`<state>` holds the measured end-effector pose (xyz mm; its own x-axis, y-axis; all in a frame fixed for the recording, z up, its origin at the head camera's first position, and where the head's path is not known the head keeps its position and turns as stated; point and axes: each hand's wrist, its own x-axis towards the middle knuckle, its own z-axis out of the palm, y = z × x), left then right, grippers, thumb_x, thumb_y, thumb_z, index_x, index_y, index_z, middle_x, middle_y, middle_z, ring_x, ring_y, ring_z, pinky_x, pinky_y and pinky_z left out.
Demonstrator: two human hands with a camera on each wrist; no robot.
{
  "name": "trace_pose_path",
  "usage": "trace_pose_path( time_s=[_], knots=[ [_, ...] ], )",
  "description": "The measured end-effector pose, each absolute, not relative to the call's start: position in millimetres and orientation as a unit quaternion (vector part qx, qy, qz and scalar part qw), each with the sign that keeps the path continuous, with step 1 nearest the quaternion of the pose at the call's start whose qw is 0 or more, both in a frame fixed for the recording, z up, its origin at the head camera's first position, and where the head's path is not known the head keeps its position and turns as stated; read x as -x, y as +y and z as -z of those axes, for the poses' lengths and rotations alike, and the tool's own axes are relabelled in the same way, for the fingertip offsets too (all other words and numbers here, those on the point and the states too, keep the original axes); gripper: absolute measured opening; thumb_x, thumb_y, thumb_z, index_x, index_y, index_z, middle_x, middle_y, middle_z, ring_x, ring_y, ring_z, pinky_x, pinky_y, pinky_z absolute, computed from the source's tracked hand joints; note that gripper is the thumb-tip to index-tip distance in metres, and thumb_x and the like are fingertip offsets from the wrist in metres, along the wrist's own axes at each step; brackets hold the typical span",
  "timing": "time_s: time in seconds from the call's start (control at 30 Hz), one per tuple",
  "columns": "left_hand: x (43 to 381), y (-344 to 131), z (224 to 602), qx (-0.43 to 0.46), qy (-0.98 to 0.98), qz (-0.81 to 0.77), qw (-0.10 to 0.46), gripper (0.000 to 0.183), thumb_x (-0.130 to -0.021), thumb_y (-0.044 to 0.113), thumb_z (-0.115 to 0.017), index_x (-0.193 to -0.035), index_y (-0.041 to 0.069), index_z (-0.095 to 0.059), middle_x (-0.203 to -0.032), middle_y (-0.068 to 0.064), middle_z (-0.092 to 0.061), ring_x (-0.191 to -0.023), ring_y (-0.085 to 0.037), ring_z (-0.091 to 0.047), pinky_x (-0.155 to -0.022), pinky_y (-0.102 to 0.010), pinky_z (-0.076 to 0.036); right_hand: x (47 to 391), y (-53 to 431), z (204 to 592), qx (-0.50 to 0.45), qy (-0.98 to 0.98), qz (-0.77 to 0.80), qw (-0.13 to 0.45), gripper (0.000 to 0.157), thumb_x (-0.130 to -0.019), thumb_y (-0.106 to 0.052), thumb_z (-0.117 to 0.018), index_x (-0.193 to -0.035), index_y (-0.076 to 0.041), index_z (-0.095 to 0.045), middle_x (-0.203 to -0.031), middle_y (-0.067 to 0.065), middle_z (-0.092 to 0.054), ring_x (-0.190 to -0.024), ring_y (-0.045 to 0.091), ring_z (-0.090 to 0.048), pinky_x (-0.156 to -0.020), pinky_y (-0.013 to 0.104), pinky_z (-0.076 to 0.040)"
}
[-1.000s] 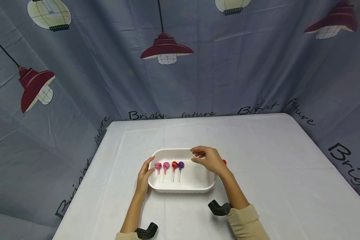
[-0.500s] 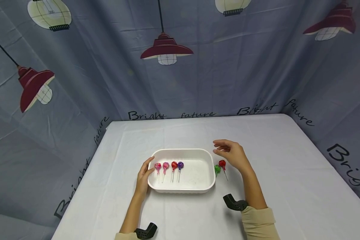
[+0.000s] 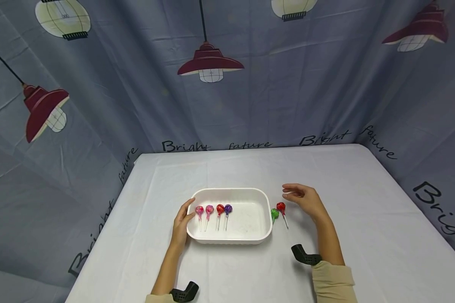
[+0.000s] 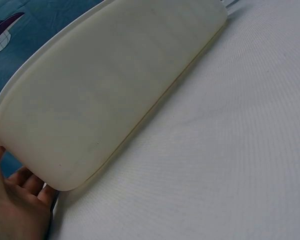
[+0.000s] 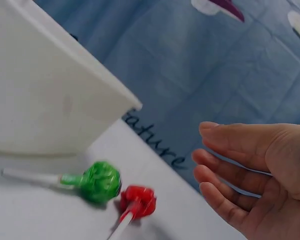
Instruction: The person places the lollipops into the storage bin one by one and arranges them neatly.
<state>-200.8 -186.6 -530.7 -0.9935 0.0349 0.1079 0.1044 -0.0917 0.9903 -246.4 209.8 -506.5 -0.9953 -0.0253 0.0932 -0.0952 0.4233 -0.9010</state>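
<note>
- So the left hand (image 3: 181, 223) is gripping the white tray (image 3: 250, 219) by its left edge, thumb lying over the rim and fingers wrapping around the outside.
- The right hand (image 3: 305, 200) is holding nothing; it's hovering off the tray's right edge with its fingers loosely bent and a gap showing between thumb and fingers.
- Two lollipops are lying right by that hand, outside the tray: a green lollipop (image 3: 274, 214) just beside the right wall, and a red lollipop (image 3: 281, 207) next to it on the far side from the tray.
- The tray's right wall is getting in the way of the head view, hiding most of the green one's stick; the right wrist view is showing it whole.
- Inside the tray, four more are lying in a row toward the left edge, sticks pointing at the near long edge: two pink lollipops (image 3: 210, 209), another red one (image 3: 220, 208), then a purple one (image 3: 228, 208).
- Black wrist cameras (image 3: 306, 255) are sitting by the beige sleeves (image 3: 333, 280).
- Everything's resting on a white tabletop (image 3: 326, 176), the tray staying well clear of its left, right and far edges.
- A blue-grey curtain (image 3: 258, 97) is hanging behind it, showing printed lamps (image 3: 210, 63) and "Bright fature" lettering along the tabletop's far edge.
</note>
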Motion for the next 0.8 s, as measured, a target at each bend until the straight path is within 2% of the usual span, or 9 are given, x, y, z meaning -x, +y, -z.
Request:
trace_pose_path(
  time_s=[0.07,0.2,0.43,0.6,0.8],
  knots=[
    [204,-188,537,0.051,-0.670,0.740,0.027,0.044,-0.094,0.004,-0.045,-0.137,0.011,-0.043,-0.148,-0.003,-0.028,-0.136,-0.010,-0.020,-0.109,-0.023,-0.019,239,207,496,-0.027,-0.840,-0.542,0.006,0.048,-0.080,-0.034,-0.070,-0.120,-0.007,-0.061,-0.112,0.009,-0.064,-0.095,0.018,-0.060,-0.080,0.030,-0.048],
    [205,-189,542,0.056,-0.670,0.740,0.038,0.043,-0.093,0.007,-0.047,-0.135,0.014,-0.045,-0.146,0.000,-0.031,-0.135,-0.010,-0.021,-0.107,-0.018,-0.021,232,208,495,-0.038,-0.833,-0.551,-0.019,0.045,-0.083,-0.020,-0.069,-0.122,0.000,-0.057,-0.116,0.016,-0.061,-0.095,0.018,-0.060,-0.078,0.027,-0.046],
    [204,-188,542,0.057,-0.674,0.736,0.042,0.043,-0.092,0.009,-0.048,-0.135,0.014,-0.046,-0.147,0.000,-0.031,-0.136,-0.011,-0.021,-0.108,-0.020,-0.020,230,212,516,-0.064,-0.831,-0.552,-0.038,0.049,-0.081,-0.018,-0.071,-0.124,0.001,-0.056,-0.118,0.018,-0.059,-0.101,0.028,-0.058,-0.082,0.028,-0.046],
    [204,-188,541,0.059,-0.674,0.735,0.042,0.042,-0.093,0.009,-0.047,-0.135,0.012,-0.045,-0.147,-0.001,-0.031,-0.136,-0.012,-0.020,-0.109,-0.024,-0.018,231,212,527,-0.070,-0.826,-0.558,-0.036,0.048,-0.079,-0.016,-0.072,-0.122,0.001,-0.057,-0.114,0.018,-0.061,-0.098,0.028,-0.059,-0.079,0.020,-0.047],
    [204,-188,541,0.057,-0.678,0.731,0.043,0.042,-0.093,0.011,-0.048,-0.135,0.015,-0.046,-0.147,0.000,-0.031,-0.136,-0.010,-0.019,-0.109,-0.022,-0.017,231,212,532,-0.069,-0.834,-0.546,-0.038,0.047,-0.080,-0.016,-0.072,-0.121,-0.001,-0.058,-0.112,0.017,-0.061,-0.096,0.027,-0.059,-0.078,0.018,-0.046]
  ],
)
